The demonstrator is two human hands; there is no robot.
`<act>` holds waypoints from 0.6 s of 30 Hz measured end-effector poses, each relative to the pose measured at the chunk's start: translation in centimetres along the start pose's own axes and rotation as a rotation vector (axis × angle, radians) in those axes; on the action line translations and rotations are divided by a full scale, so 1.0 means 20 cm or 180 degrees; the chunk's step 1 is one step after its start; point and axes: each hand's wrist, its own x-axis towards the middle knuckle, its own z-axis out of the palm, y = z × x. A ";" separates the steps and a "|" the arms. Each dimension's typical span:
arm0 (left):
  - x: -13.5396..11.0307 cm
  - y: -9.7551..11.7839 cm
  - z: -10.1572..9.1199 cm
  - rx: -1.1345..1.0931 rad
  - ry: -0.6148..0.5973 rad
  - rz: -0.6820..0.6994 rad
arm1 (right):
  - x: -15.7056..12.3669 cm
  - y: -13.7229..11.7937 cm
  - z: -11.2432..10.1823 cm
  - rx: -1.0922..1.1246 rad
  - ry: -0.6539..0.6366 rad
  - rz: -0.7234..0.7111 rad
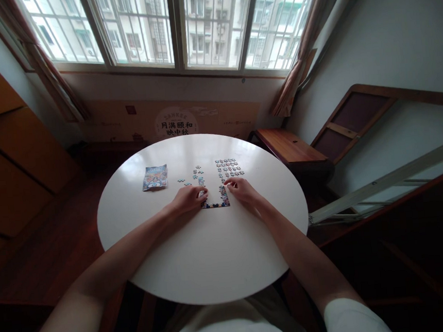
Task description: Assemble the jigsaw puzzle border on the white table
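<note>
On your round white worktop (199, 261) lies a U-shaped jigsaw border (216, 205), open end facing away. Your left hand (189, 196) is half-curled at its left side, your right hand (241, 188) at its right; whether either pinches anything, you cannot tell. Beyond, loose jigsaw pieces (227, 164) sit in rows rightward and scattered leftward, with a picture sheet (155, 178) further left.

One left hand (187, 197), one right hand (242, 189), one table (210, 260)
One part-built puzzle border (215, 205), one picture sheet (155, 177), four window panes (137, 23), two curtains (290, 90); loose puzzle pieces (229, 164) too small to count
</note>
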 end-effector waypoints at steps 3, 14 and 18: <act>0.00 0.00 0.00 0.0019 -0.0016 0.0015 | 0.00 0.00 0.01 0.0161 -0.0004 -0.0070; 0.00 0.00 0.00 -0.0109 -0.0017 -0.0088 | -0.01 0.00 0.01 0.0027 -0.0110 -0.0150; 0.00 0.01 -0.01 -0.0064 -0.0065 -0.0092 | -0.01 -0.01 0.00 0.0034 -0.0137 -0.0130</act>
